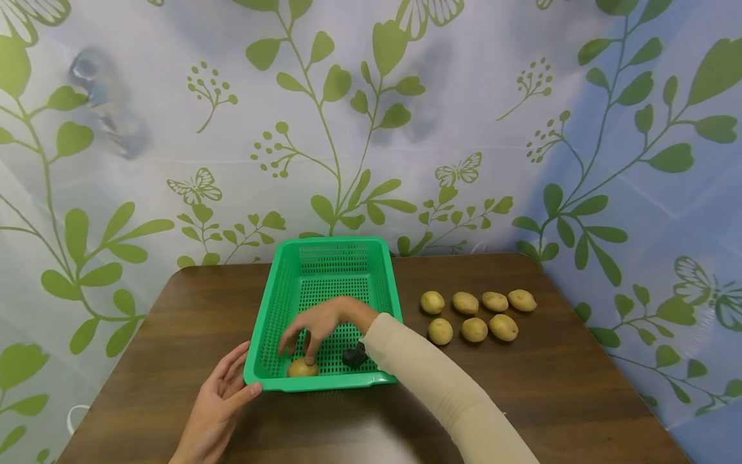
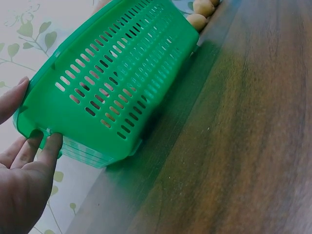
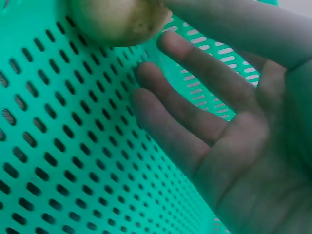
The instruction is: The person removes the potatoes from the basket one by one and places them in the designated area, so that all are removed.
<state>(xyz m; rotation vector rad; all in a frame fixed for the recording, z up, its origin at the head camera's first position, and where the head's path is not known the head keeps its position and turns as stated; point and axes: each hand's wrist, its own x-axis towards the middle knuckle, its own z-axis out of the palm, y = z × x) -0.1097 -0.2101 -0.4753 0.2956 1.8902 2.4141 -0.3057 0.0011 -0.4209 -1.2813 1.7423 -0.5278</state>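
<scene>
A green plastic basket [image 1: 321,385] with slotted walls sits on the wooden table. At its near left corner my left hand [image 1: 216,403] grips the rim, thumb on the near side and fingers round the left side; the left wrist view shows these fingers [image 2: 48,151] against the wall. One potato [image 1: 303,368] lies inside, by the near left corner. My right hand [image 1: 324,324] reaches down into the basket over it. The thumb is right at the potato's top, while the other fingers [image 3: 170,117] are spread apart and loosely bent beside it.
Several potatoes [image 1: 475,329] lie in two rows on the table [image 1: 556,386], right of the basket. A leaf-patterned curtain [image 1: 348,129] hangs behind the table. A small black device [image 1: 355,356] sits at my right wrist, below the light sleeve [image 1: 440,380].
</scene>
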